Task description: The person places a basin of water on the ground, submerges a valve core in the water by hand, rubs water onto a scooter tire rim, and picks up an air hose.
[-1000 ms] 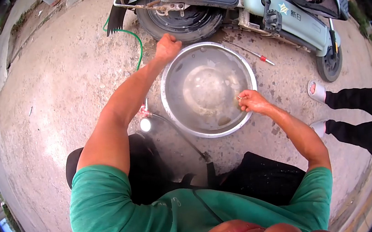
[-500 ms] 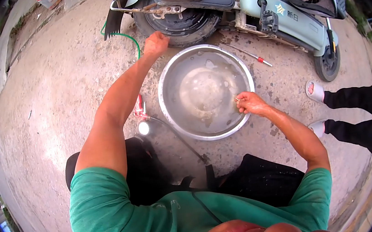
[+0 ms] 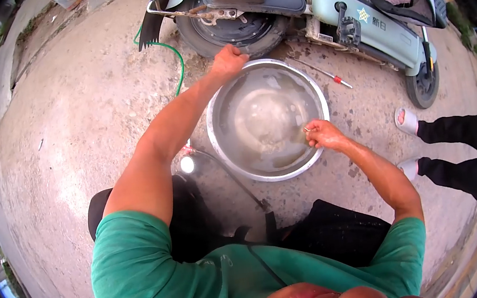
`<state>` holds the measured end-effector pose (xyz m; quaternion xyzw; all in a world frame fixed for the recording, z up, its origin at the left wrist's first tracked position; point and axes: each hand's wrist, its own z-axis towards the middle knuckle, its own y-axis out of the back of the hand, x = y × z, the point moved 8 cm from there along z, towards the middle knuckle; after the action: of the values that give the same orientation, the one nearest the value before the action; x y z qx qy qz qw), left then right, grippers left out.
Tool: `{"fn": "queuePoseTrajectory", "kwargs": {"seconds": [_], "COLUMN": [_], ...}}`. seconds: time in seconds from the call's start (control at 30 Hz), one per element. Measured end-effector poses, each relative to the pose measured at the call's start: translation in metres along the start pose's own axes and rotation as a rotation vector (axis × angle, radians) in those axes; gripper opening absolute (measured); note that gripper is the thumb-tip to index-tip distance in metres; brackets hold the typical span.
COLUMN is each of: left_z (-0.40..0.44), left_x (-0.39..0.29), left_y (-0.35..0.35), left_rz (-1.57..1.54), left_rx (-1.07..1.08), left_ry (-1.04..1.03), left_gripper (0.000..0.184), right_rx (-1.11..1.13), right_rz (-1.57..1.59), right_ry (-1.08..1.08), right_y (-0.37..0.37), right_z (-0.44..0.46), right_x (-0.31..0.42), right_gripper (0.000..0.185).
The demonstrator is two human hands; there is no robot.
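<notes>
A round metal basin (image 3: 221, 151) with shallow water stands on the ground in front of me. My left hand (image 3: 230, 61) is closed at the basin's upper left rim, against or just beside the scooter's rear tyre (image 3: 193, 35); what its fingers hold, if anything, is hidden. Over the basin's right side my right hand (image 3: 322, 133) is pinched on a small, thin, light-coloured object (image 3: 307, 129), too small to name. The light blue scooter (image 3: 328, 6) lies on its side beyond the basin.
A red-handled rod (image 3: 338, 80) lies right of the basin. A green hose (image 3: 182, 67) and an air hose (image 3: 236, 180) with a round gauge (image 3: 187, 165) are on the left. At the right stands a person in black trousers (image 3: 460, 134) and light slippers.
My left hand swung left along the tyre, then back right to the basin's rim. My right hand has stayed nearly in place. The water's ripples look different.
</notes>
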<state>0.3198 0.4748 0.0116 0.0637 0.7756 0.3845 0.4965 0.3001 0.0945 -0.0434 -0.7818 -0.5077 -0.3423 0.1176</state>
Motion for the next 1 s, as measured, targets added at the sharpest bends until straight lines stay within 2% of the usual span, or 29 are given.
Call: {"fn": "queuePoseTrajectory", "kwargs": {"seconds": [0.07, 0.1, 0.2, 0.27, 0.3, 0.43, 0.47, 0.53, 0.6, 0.67, 0.73, 0.8, 0.9, 1.0], "left_z": [-0.006, -0.006, -0.016, -0.02, -0.011, -0.003, 0.005, 0.016, -0.002, -0.025, -0.046, -0.088, -0.117, -0.129], "left_x": [-0.017, -0.035, -0.1, -0.141, -0.152, -0.185, -0.184, -0.167, -0.138, -0.104, -0.066, -0.049, -0.015, -0.006], "left_y": [-0.003, -0.001, 0.01, 0.013, 0.01, 0.027, 0.031, 0.017, 0.0, -0.032, -0.077, -0.09, -0.116, -0.124], "left_rz": [0.031, 0.125, 0.137, 0.151, 0.149, 0.028, 0.072, 0.052, -0.026, 0.161, 0.416, 0.446, 0.607, 0.703], "left_rx": [0.002, -0.035, 0.01, 0.18, 0.152, 0.1, -0.056, 0.156, 0.336, 0.41, 0.39, 0.463, 0.436, 0.653], "left_ry": [-0.021, -0.16, -0.386, -0.356, -0.447, -0.488, -0.538, -0.477, -0.366, -0.328, -0.529, -0.486, -0.517, -0.449], "left_gripper": [0.058, 0.068, 0.067, 0.075, 0.082, 0.085, 0.071, 0.052, 0.041, 0.038, 0.036, 0.034, 0.032, 0.031], "right_rx": [0.008, 0.012, 0.007, 0.002, 0.004, 0.014, 0.01, -0.005, 0.014, 0.021, 0.022, 0.019, 0.01, 0.006], "right_rz": [-0.001, 0.004, 0.008, -0.001, -0.006, -0.055, -0.035, 0.007, 0.012, 0.009, 0.015, -0.001, -0.03, -0.023], "right_ry": [0.012, 0.019, 0.011, 0.012, 0.013, 0.019, 0.007, -0.004, 0.008, 0.015, 0.004, -0.008, -0.006, -0.003], "right_y": [0.0, 0.0, 0.0, 0.002, 0.003, 0.003, 0.003, 0.002, 0.003, 0.002, 0.0, -0.003, -0.003, -0.002], "right_z": [0.0, -0.001, -0.006, -0.005, -0.003, 0.0, -0.003, -0.008, -0.008, -0.008, -0.008, -0.008, -0.004, -0.007], "right_x": [0.001, 0.0, -0.002, 0.002, 0.0, -0.012, -0.013, -0.008, -0.009, -0.007, -0.003, -0.003, 0.0, 0.002], "right_gripper": [0.018, 0.018, 0.019, 0.021, 0.022, 0.028, 0.028, 0.028, 0.028, 0.028, 0.028, 0.027, 0.026, 0.025]}}
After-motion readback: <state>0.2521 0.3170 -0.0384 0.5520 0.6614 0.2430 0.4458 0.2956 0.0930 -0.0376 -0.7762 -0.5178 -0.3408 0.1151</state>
